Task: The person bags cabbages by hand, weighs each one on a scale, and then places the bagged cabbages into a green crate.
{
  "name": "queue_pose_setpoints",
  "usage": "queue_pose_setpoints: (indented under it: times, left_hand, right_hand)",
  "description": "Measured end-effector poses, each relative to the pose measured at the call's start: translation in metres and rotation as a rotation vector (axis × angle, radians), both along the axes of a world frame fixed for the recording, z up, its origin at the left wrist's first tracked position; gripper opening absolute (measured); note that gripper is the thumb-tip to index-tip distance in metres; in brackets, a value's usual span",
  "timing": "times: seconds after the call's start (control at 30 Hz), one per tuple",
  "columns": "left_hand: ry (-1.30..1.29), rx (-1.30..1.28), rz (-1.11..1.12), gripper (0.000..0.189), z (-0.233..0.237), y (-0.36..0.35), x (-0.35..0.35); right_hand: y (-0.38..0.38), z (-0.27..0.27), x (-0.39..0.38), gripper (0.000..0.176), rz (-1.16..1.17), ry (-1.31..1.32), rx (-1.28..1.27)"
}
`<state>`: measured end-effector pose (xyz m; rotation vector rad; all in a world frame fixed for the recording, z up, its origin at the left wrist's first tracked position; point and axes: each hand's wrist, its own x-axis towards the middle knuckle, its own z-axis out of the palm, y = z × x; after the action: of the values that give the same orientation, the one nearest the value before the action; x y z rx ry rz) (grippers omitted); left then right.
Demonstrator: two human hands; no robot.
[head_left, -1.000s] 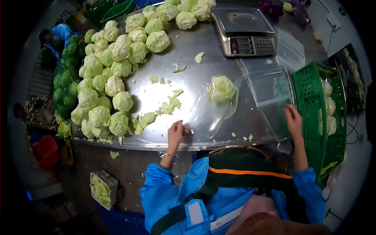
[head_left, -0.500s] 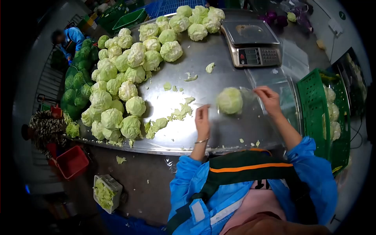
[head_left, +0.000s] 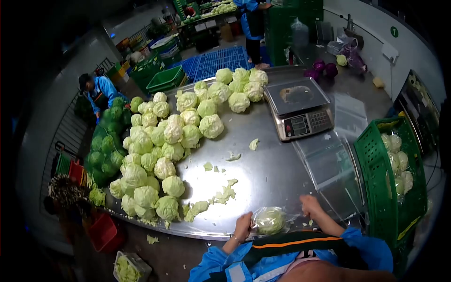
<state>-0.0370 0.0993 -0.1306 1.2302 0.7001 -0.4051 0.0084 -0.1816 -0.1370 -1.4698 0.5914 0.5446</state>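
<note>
A pale green cabbage (head_left: 271, 221) lies inside a clear plastic bag (head_left: 286, 218) at the front edge of the steel table, close to my body. My left hand (head_left: 243, 227), with a bracelet at the wrist, is closed on the bag's left side. On the other side, my right hand (head_left: 311, 206) is closed near the loose film at the bag's right end; the film between its fingers is hard to make out. Flat clear bags (head_left: 324, 157) are spread on the table beyond my right hand.
A large pile of cabbages (head_left: 145, 197) covers the table's left. Trimmed leaves (head_left: 224, 192) lie mid-table. A scale (head_left: 300, 110) stands behind, and a green crate (head_left: 387, 188) of bagged cabbages stands right. A person (head_left: 103, 91) bends over netted cabbages (head_left: 105, 150) at far left.
The bagged cabbage and both hands have come closer to my body, at the table's front edge. My view has tilted up, showing more of the room behind.
</note>
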Motion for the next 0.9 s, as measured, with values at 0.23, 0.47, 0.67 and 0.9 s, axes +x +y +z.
queue_pose_setpoints:
  times: [0.23, 0.47, 0.67, 0.9]
  left_hand:
    - [-0.634, 1.034, -0.734, 0.018, -0.074, 0.022, 0.013]
    - [-0.814, 0.684, -0.845, 0.035, -0.035, -0.003, 0.027]
    - [-0.394, 0.426, -1.210, 0.035, -0.070, 0.011, 0.041]
    - [0.136, 0.016, -0.837, 0.049, 0.033, -0.069, 0.031]
  right_hand:
    - [0.039, -0.008, -0.019, 0.035, 1.014, -0.309, -0.600]
    - [0.040, -0.065, -0.026, 0.073, 0.794, -0.663, 0.011]
    - [0.024, -0.002, -0.022, 0.064, 0.266, 0.170, 0.666]
    - [-0.015, -0.002, -0.043, 0.058, -0.193, 0.261, 0.941]
